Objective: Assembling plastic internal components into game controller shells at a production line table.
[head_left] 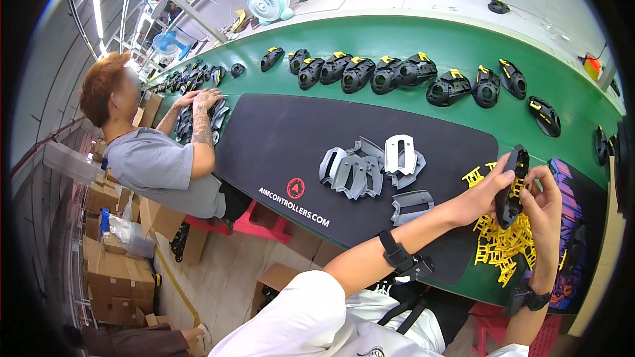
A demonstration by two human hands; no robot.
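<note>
My left hand is closed around a black plastic shell, tilted on its edge above the right part of the table. Its thumb lies along the shell's outer side. A bit of yellow plastic shows inside the shell. My right hand is at the shell's right side, fingers curled and thumb pressed against it by the yellow part. Whether those fingertips also pinch something small is hidden. Just below both hands lies a heap of yellow plastic clips.
Grey plastic pieces lie on a black mat. Black shells with yellow parts line the green table's far side. A co-worker sits at left, hands over grey parts. A fan stands behind; cardboard boxes fill the left floor.
</note>
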